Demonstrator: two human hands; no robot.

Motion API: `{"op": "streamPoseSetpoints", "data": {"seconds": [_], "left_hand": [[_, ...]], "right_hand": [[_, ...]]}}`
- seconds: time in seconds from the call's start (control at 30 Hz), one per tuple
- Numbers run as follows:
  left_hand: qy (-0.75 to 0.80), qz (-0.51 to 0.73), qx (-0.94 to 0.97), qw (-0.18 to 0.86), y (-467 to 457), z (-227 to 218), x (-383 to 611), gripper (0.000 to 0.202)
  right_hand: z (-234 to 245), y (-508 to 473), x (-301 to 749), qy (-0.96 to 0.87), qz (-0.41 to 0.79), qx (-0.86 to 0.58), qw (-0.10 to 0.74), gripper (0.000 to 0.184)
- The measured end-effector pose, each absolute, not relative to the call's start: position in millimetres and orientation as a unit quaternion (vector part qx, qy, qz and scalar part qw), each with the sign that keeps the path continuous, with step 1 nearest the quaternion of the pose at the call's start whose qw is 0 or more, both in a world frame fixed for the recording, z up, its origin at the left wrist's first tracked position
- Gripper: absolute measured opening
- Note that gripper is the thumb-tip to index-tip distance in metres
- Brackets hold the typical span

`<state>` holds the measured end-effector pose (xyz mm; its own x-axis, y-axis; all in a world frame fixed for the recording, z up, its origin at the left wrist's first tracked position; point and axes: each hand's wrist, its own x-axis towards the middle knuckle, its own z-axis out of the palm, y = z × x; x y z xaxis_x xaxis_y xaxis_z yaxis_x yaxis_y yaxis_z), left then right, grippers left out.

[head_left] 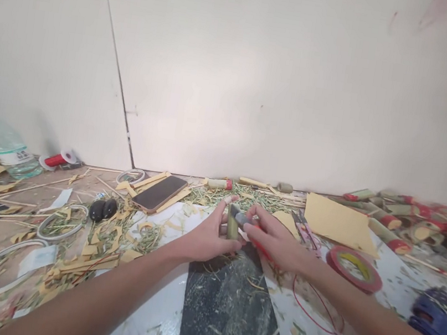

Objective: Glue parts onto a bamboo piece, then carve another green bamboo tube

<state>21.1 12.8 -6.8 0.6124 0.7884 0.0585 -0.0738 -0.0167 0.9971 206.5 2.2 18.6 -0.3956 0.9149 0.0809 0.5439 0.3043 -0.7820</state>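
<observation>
My left hand (211, 235) is closed around a short greenish bamboo tube (232, 226), held upright near the middle of the view. In my right hand (274, 236) is a small tool with a grey, dark-tipped end (240, 218); its exact kind I cannot make out. The tool's tip meets or nearly meets the side of the tube. Something red shows beneath the right fingers, partly hidden. Below both hands lies a dark, dusty strip (227, 313) on a white surface.
Right of my hands lie scissors (305, 230), yellow card (337, 221), a red tape roll (354, 269), red cord (323, 328), a blue tool (438, 320) and a bamboo pile (429, 220). Leftward are a phone (161, 193), hoops (63, 222), shavings and a bottle (4, 143). A white panel (261, 83) stands behind.
</observation>
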Motion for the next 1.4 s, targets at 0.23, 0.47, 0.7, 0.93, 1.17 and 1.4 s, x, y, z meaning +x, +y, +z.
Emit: {"op": "streamPoseSetpoints", "data": {"seconds": [0.23,0.47,0.7,0.93,1.17,1.4], "left_hand": [[0.294,0.327,0.622,0.648,11.6,-3.5,13.4,0.081],[0.291,0.337,0.64,0.626,11.6,-7.4,12.6,0.075],[0.267,0.309,0.664,0.626,11.1,-8.3,12.4,0.066],[0.283,0.279,0.667,0.63,8.1,-8.6,8.2,0.068],[0.286,0.277,0.681,0.615,5.4,-2.7,10.1,0.064],[0.268,0.279,0.671,0.633,12.3,-3.8,10.7,0.049]], "right_hand": [[15.0,-5.1,205.6,-0.832,0.183,-0.488,0.191,0.021],[8.5,-12.2,206.5,-0.872,0.072,-0.478,0.08,0.036],[7.9,-15.6,205.4,-0.881,-0.012,-0.47,0.052,0.038],[26.6,5.6,228.0,-0.823,-0.075,-0.555,0.1,0.041],[22.3,-10.1,211.1,-0.871,-0.039,-0.485,0.061,0.041],[17.9,-8.0,206.1,-0.859,-0.099,-0.5,0.041,0.043]]}}
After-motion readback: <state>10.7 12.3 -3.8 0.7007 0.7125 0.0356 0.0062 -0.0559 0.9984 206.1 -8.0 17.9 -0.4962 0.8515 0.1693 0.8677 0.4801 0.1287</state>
